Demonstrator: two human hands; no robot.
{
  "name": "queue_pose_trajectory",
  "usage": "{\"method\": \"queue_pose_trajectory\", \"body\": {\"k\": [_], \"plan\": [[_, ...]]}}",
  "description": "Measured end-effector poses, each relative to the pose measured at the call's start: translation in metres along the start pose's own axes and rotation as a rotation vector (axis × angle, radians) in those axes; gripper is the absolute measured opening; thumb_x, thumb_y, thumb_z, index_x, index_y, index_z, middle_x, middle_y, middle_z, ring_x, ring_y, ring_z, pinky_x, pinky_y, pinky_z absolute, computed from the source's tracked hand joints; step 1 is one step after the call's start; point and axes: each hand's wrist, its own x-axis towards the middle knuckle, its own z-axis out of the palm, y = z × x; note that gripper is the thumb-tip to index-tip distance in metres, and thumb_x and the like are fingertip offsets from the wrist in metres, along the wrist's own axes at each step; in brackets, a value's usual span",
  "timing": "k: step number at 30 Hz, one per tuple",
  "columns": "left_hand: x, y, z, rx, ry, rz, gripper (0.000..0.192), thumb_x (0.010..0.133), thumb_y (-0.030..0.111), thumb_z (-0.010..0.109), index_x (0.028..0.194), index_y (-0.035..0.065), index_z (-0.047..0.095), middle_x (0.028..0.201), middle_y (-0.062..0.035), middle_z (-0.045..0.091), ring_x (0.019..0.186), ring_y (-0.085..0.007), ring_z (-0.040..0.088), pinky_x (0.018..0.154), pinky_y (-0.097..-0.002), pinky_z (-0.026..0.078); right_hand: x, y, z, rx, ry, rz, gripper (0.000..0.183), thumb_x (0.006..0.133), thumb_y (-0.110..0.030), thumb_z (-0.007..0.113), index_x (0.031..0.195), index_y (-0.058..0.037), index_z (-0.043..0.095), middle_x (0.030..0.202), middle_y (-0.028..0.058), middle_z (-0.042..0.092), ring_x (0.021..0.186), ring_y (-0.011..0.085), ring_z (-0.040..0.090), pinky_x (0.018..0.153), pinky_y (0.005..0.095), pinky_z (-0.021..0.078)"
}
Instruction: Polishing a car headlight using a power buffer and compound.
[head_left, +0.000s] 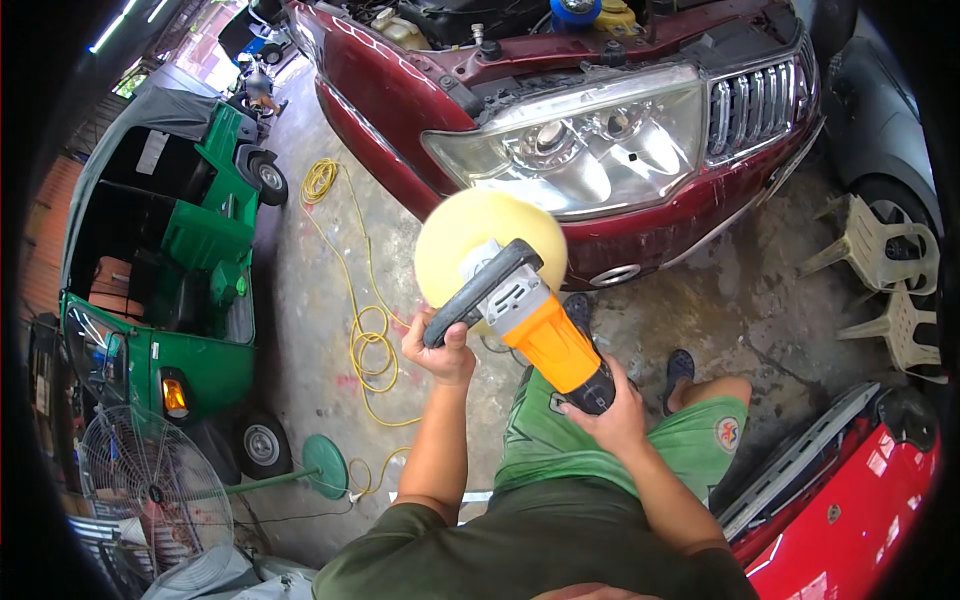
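Note:
My left hand (442, 352) is wrapped around the lower end of the black loop handle (480, 292) of an orange and grey power polisher (551, 341). At the tool's rear, my right hand (619, 416) grips the black end of the body. A round yellow polishing pad (450, 232) sits on the tool's head, its rim blurred. In this view the pad overlaps the lower left of a large headlight (585, 146) on a dark red car (382, 97). Whether pad and car touch, I cannot tell.
A yellow cord (360, 337) lies in loops on the concrete floor. Left stand a green three-wheeler (202, 300) and a pedestal fan (154, 495). Plastic chairs (877, 247) and a grey car (874, 112) are right; a bright red car (847, 510) is lower right. A person (261, 94) sits far back.

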Motion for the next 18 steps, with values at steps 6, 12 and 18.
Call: {"method": "queue_pose_trajectory", "body": {"k": [6, 12, 18], "plan": [[-0.013, 0.02, 0.038, -0.08, -0.097, -0.013, 0.074, 0.077, 0.066, 0.089, 0.067, 0.0052, 0.047, 0.06, -0.0025, 0.055, 0.055, -0.0117, 0.051, 0.053, -0.0277, 0.04, -0.023, 0.018, -0.012, -0.04, 0.112, 0.089, 0.098, 0.068, -0.028, 0.098, 0.148, -0.0015, 0.048, 0.125, 0.0235, 0.071, 0.118, 0.034, 0.071, 0.1, 0.0433, 0.0545], [-0.029, 0.024, 0.09, 0.059, -0.318, 0.06, 0.071, 0.069, 0.064, 0.094, 0.063, 0.0066, 0.053, 0.057, -0.002, 0.053, 0.05, -0.0146, 0.053, 0.05, -0.0293, 0.043, -0.055, 0.039, -0.024, -0.046, 0.256, 0.135, 0.099, 0.07, -0.023, 0.097, 0.151, -0.0021, 0.043, 0.125, 0.0211, 0.071, 0.115, 0.0303, 0.07, 0.1, 0.0424, 0.0543], [-0.032, 0.023, 0.082, 0.045, -0.319, 0.01, 0.071, 0.069, 0.064, 0.094, 0.063, 0.0066, 0.052, 0.056, -0.0015, 0.052, 0.05, -0.0136, 0.052, 0.05, -0.0294, 0.042, -0.058, 0.023, -0.027, -0.03, 0.249, 0.216, 0.099, 0.071, -0.023, 0.097, 0.152, -0.0016, 0.043, 0.125, 0.0207, 0.071, 0.115, 0.0291, 0.07, 0.1, 0.042, 0.0538]]}}
